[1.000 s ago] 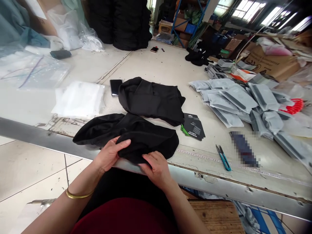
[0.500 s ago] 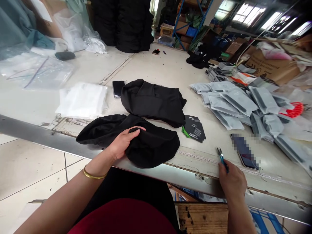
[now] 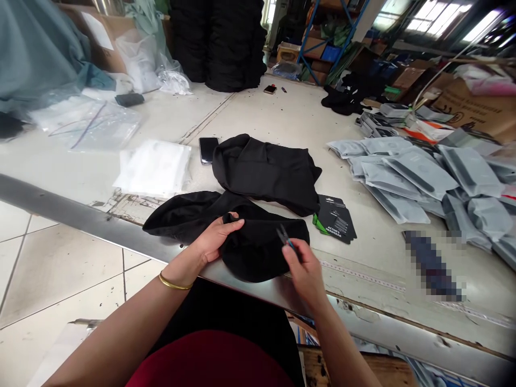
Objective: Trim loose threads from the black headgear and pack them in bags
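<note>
Garment workshop: worktable (image 3: 282, 118), grey packets (image 3: 411, 172), cardboard cartons (image 3: 471, 113), blue steel shelving (image 3: 322, 43)

The only wording that can be read is on a black card (image 3: 335, 219) lying near the front edge of the bench (image 3: 258, 113), just beside the black fabric (image 3: 262, 252). "ACTOR'S HEADGEAR" stands on it in white capitals, across the card's lower part. The smaller lines above are too small to read. A tape measure (image 3: 363, 277) runs along the bench near its front edge, its figures too small to make out. Dark print on a cardboard box (image 3: 471, 110), beyond the bench's right side, is also illegible. A pixelated patch (image 3: 431, 266) on the bench shows nothing readable.
</note>
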`<action>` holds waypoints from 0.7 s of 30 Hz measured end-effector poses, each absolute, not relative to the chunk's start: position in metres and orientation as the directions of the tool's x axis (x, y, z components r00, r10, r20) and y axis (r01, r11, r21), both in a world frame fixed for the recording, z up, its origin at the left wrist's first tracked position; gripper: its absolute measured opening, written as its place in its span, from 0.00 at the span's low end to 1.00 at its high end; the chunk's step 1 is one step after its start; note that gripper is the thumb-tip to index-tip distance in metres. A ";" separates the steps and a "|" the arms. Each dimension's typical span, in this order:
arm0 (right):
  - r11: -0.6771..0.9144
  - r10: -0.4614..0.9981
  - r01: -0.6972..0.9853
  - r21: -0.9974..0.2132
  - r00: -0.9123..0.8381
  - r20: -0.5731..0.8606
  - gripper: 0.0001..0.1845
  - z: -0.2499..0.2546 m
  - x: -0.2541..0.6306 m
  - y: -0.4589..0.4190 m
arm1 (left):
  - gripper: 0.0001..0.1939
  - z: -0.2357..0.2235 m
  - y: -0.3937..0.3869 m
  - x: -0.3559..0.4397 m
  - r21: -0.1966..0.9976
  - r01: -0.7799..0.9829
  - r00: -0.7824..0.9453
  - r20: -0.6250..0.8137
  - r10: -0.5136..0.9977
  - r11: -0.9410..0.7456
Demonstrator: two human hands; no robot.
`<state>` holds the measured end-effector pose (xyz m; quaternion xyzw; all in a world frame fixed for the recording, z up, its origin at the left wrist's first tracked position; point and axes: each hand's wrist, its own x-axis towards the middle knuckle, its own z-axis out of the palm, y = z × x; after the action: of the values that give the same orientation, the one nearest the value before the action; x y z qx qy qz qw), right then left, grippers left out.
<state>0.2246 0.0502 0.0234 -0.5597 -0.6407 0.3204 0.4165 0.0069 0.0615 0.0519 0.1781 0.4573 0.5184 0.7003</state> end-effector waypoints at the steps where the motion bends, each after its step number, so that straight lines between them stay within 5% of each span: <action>1: 0.251 0.968 0.528 -0.811 -0.132 0.214 0.13 0.023 0.214 0.052 | 0.17 0.049 0.062 0.006 0.721 -0.567 0.052 -0.452 0.891 0.398; 7: 0.516 0.857 0.686 -0.513 -0.403 0.323 0.17 0.015 0.192 0.072 | 0.17 0.042 0.066 0.003 0.708 -0.574 0.079 -0.451 0.889 0.410; 21: 0.599 0.796 0.704 -0.381 -0.469 0.384 0.15 0.013 0.196 0.080 | 0.15 0.039 0.068 0.000 0.690 -0.581 0.115 -0.457 0.882 0.433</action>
<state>0.1961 0.0795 0.0133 -0.4397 -0.8527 0.0850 0.2689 0.0002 0.0684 0.0386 0.1732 0.4350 0.5035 0.7261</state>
